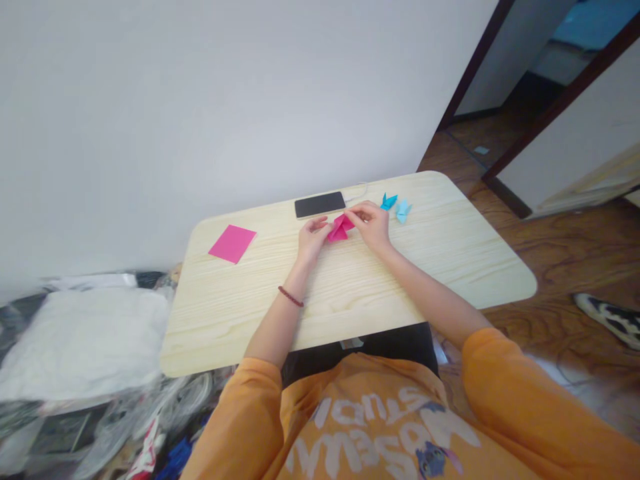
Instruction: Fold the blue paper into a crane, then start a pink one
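Observation:
A partly folded pink paper piece (pixel 340 228) lies on the light wooden table (pixel 350 293) between my two hands. My left hand (pixel 313 239) pinches its left end, fingers closed on the paper. My right hand (pixel 371 223) pinches its right upper edge. A red bead bracelet sits on my left wrist. Both orange sleeves reach in from the bottom.
A flat pink paper sheet (pixel 232 243) lies at the table's left. A black phone (pixel 320 204) with a white cable lies by the wall. Two small blue folded paper figures (pixel 396 206) sit right of my hands. Bags and clutter (pixel 80 353) fill the floor at left; a shoe (pixel 607 319) lies at right.

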Available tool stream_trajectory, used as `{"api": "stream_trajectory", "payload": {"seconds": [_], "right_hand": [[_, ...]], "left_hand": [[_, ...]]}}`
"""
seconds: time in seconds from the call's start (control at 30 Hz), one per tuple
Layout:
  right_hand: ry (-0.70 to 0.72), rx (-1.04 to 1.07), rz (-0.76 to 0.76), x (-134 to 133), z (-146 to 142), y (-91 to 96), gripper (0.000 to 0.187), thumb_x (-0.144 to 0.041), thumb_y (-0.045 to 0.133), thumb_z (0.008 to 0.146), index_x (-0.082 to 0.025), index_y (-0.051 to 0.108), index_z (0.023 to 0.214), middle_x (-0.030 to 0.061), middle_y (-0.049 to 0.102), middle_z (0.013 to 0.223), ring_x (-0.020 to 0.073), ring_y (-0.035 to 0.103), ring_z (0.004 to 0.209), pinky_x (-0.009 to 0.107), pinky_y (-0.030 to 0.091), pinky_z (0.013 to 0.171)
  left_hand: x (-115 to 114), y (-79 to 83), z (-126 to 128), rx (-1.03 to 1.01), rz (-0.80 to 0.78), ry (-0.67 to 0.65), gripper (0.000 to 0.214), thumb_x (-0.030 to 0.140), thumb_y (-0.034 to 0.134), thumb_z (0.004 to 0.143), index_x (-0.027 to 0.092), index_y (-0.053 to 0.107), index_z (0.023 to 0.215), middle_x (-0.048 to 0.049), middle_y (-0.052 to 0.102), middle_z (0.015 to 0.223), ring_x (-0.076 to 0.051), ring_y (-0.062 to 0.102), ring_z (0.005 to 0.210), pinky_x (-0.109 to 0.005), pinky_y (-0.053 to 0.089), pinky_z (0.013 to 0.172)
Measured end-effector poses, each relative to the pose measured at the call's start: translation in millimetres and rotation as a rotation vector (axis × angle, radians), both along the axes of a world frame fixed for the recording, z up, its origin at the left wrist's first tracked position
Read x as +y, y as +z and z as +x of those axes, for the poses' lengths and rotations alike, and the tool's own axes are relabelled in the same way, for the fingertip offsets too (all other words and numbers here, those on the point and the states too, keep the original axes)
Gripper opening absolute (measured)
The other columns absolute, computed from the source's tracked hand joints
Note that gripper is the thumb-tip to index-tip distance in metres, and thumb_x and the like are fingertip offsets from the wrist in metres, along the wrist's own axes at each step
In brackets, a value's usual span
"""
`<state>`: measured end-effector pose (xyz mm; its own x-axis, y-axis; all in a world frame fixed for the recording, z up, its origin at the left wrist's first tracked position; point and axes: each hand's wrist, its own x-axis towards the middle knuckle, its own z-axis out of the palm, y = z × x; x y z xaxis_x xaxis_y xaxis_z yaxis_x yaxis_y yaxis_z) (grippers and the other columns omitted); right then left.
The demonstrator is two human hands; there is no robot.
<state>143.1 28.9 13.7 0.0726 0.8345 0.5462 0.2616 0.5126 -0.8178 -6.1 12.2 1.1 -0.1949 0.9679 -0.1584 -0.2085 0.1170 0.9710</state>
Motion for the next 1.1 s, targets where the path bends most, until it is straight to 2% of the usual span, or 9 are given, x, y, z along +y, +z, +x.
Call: {"api": "stream_trajectory", "payload": {"seconds": [0.17, 0.3, 0.47, 0.67, 0.9, 1.1], "right_hand": [[0.031, -0.021, -0.006, -2.4, -1.2, 0.0, 0.01, -0.026, 0.068, 0.078, -0.019, 0.07, 0.072, 0.0022, 0.062, 0.072, 0.0135, 0.055, 0.064, 0.028, 0.044, 0.058], [0.078, -0.112, -0.007, -3.6, -2.8, -1.0, 0.007, -0.024, 0.069, 0.078, -0.018, 0.073, 0.077, 0.0019, 0.062, 0.071, 0.0118, 0.051, 0.058, 0.027, 0.04, 0.054], [0.1, -0.178, -0.017, -4.3, -4.4, -2.2, 0.013, -0.022, 0.064, 0.081, -0.022, 0.077, 0.086, 0.0031, 0.066, 0.079, 0.0122, 0.052, 0.061, 0.028, 0.045, 0.061], [0.118, -0.215, -0.012, -4.8, -5.3, -3.7, 0.017, -0.022, 0.062, 0.082, -0.025, 0.077, 0.09, 0.0033, 0.068, 0.083, 0.0143, 0.054, 0.065, 0.03, 0.047, 0.066], [0.124, -0.218, 0.015, -4.6, -4.5, -5.1, 0.019, -0.025, 0.061, 0.083, -0.023, 0.077, 0.094, 0.0042, 0.068, 0.085, 0.014, 0.053, 0.065, 0.03, 0.046, 0.065], [0.245, -0.219, 0.012, -5.1, -2.0, -4.6, 0.031, -0.03, 0.047, 0.092, -0.025, 0.074, 0.105, 0.0059, 0.066, 0.099, 0.0173, 0.059, 0.088, 0.032, 0.047, 0.076]], "left_hand": [[-0.6, -1.0, 0.6, -0.118, 0.028, -0.005, 0.045, 0.026, 0.085, 0.055, 0.013, 0.066, 0.094, -0.006, 0.072, 0.078, -0.016, 0.067, 0.069, -0.031, 0.053, 0.074], [-0.4, -1.6, -0.9, -0.129, 0.072, 0.036, 0.044, 0.027, 0.087, 0.052, 0.013, 0.068, 0.089, -0.006, 0.073, 0.078, -0.017, 0.069, 0.072, -0.031, 0.053, 0.077], [-1.0, -0.8, 0.3, -0.13, 0.128, 0.044, 0.044, 0.027, 0.086, 0.05, 0.014, 0.07, 0.089, -0.0054, 0.074, 0.078, -0.018, 0.07, 0.075, -0.031, 0.055, 0.078], [-4.4, 2.7, 3.1, -0.127, 0.144, 0.005, 0.046, 0.03, 0.085, 0.055, 0.014, 0.071, 0.095, -0.0089, 0.075, 0.089, -0.023, 0.071, 0.089, -0.037, 0.054, 0.087], [-4.6, 5.1, 2.4, -0.16, 0.145, -0.038, 0.043, 0.03, 0.081, 0.062, 0.014, 0.071, 0.1, -0.0108, 0.075, 0.094, -0.023, 0.07, 0.095, -0.038, 0.052, 0.091], [-3.9, 7.2, 0.7, -0.214, 0.106, -0.056, 0.04, 0.029, 0.076, 0.068, 0.017, 0.069, 0.107, -0.0089, 0.074, 0.102, -0.021, 0.068, 0.1, -0.035, 0.052, 0.091]]}}
